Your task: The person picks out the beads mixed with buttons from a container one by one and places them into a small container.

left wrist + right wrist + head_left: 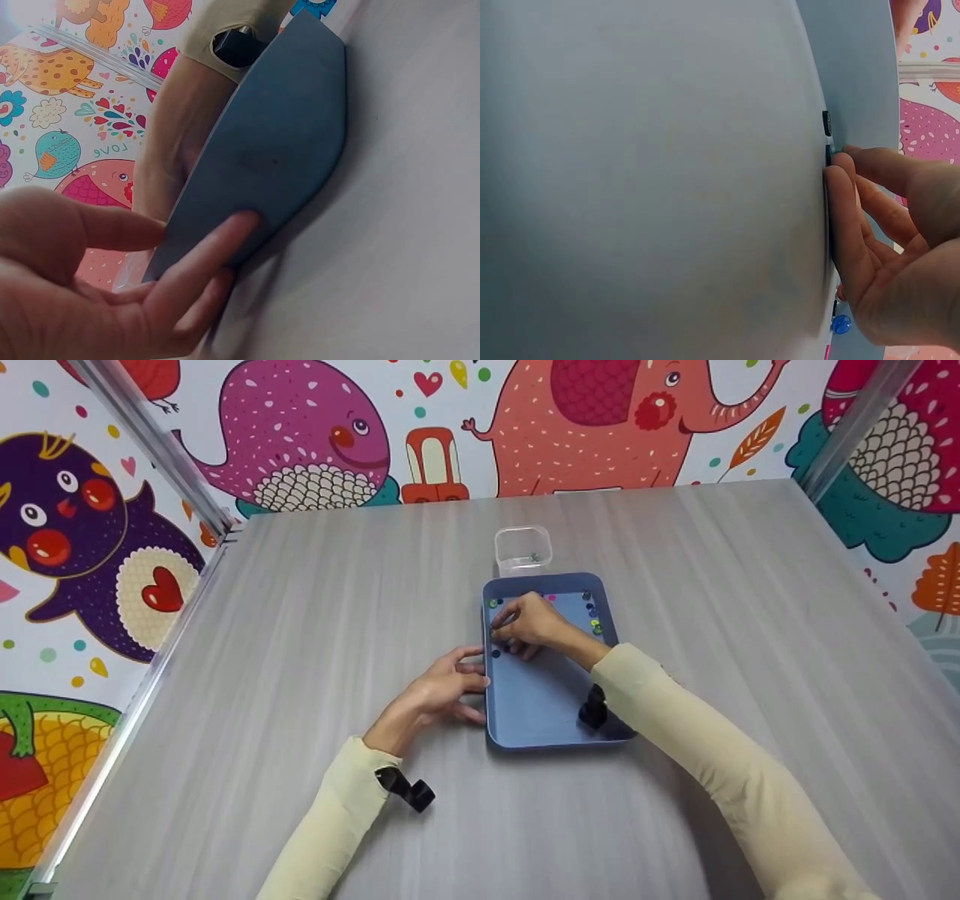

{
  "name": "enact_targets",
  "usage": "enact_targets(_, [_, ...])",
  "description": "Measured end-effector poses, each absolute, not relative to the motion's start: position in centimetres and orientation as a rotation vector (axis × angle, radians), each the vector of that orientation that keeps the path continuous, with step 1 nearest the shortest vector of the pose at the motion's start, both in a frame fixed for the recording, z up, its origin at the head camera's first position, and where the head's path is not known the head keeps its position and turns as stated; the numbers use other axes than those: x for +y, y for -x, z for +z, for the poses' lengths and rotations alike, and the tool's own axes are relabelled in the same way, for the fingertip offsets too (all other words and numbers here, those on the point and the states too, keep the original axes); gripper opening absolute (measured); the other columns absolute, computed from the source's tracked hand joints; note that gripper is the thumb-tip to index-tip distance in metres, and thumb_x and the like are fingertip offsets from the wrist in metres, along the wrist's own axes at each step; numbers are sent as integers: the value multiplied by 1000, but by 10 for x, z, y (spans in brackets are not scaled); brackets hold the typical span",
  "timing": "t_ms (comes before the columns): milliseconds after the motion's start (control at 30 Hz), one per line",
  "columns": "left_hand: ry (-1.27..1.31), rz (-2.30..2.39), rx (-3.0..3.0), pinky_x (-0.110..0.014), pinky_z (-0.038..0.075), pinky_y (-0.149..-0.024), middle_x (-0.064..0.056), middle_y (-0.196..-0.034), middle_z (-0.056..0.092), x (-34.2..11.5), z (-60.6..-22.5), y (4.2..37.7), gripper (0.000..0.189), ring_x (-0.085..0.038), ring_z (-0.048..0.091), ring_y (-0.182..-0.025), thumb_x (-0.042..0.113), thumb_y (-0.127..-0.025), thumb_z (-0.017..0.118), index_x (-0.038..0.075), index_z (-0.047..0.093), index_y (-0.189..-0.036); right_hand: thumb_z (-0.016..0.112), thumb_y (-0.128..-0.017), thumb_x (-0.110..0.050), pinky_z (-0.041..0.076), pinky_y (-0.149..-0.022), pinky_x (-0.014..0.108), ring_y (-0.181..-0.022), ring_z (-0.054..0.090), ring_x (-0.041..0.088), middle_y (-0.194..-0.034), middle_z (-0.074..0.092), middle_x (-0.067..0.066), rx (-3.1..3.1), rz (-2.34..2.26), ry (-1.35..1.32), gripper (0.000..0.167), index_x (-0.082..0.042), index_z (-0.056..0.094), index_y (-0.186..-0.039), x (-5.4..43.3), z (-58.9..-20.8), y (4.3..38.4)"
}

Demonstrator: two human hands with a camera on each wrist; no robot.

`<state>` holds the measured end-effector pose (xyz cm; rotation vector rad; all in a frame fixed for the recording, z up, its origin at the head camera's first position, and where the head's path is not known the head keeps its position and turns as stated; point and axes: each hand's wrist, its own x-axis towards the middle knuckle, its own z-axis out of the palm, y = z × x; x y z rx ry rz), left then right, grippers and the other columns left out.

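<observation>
A blue rectangular tray [544,737] lies on the table with several small round pieces along its inner sides. My right hand [536,622] reaches into it near the left wall. Its thumb and forefinger pinch a small dark piece [829,154], mostly hidden by the fingertips. Another dark piece [826,122] sits close by along the wall, and a shiny blue bead [841,324] lies past the hand. Outside the tray, my left hand [446,682] touches the left wall with extended fingers, which the left wrist view shows against the blue side.
Beyond the tray's far end stands a clear plastic box [523,551] with something small inside. Dark, green and yellow pieces [595,624] line the tray's right side. A pink piece [551,597] lies at its far wall. Printed panels border the grey table [337,607].
</observation>
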<state>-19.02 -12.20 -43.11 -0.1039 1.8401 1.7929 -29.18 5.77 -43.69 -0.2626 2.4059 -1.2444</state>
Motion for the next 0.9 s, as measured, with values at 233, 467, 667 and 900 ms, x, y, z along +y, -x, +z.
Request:
enact_targets(233, [94,1814,1818,-38,65,-63,-25,-147,45,-121,-430,190,63,-35,57,-122,-4,-97,50,6,27,-154,77,-86,-12,58,-44,27,-48,63,9,-61,66,2,2402,-1244,300,21,-2,76,-105,59,-436,293])
enact_targets(467, [93,1818,1823,-40,66,-65,-26,-146,46,-121,-430,190,62,-35,58,-121,-5,-97,49,5,27,-154,74,-89,-14,60,-47,29,-52,66,11,-76,75,12,2394,-1217,311,21,-4,76,-107,60,-431,293])
enact_targets(667, [107,1812,1827,-40,66,-65,-25,-145,46,-121,-432,187,61,-35,58,-122,-4,-97,50,6,29,-154,72,-92,-17,62,-52,31,-58,69,13,-92,77,17,2402,-1189,304,21,-7,76,-110,63,-428,291])
enact_targets(900, [99,1804,1836,-41,66,-68,-25,-146,45,-121,-430,190,61,-36,58,-123,-4,-97,50,6,29,-154,69,-95,-19,62,-52,31,-60,71,14,-97,77,17,2396,-1217,305,20,-8,76,-110,68,-424,294])
